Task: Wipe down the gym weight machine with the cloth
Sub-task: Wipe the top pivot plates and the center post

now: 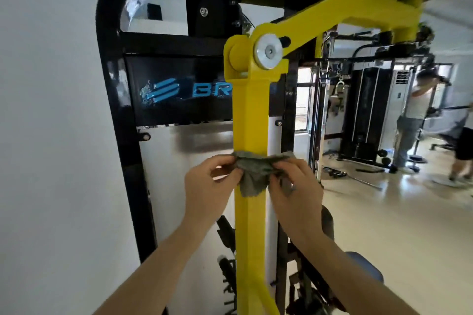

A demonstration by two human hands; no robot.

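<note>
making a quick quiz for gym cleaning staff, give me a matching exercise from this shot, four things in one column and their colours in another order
Things:
1. cloth
2. upright arm
3. pivot cap
4. outer frame

Colours:
A. black
B. silver
C. grey
D. yellow

Pairs: 1-C, 2-D, 3-B, 4-A

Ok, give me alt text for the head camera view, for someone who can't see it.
Both hands, left hand and right hand, pinch a grey cloth stretched across the front of a yellow upright arm of a black-framed weight machine. Other gym machines and people stand in the background at right.
</note>
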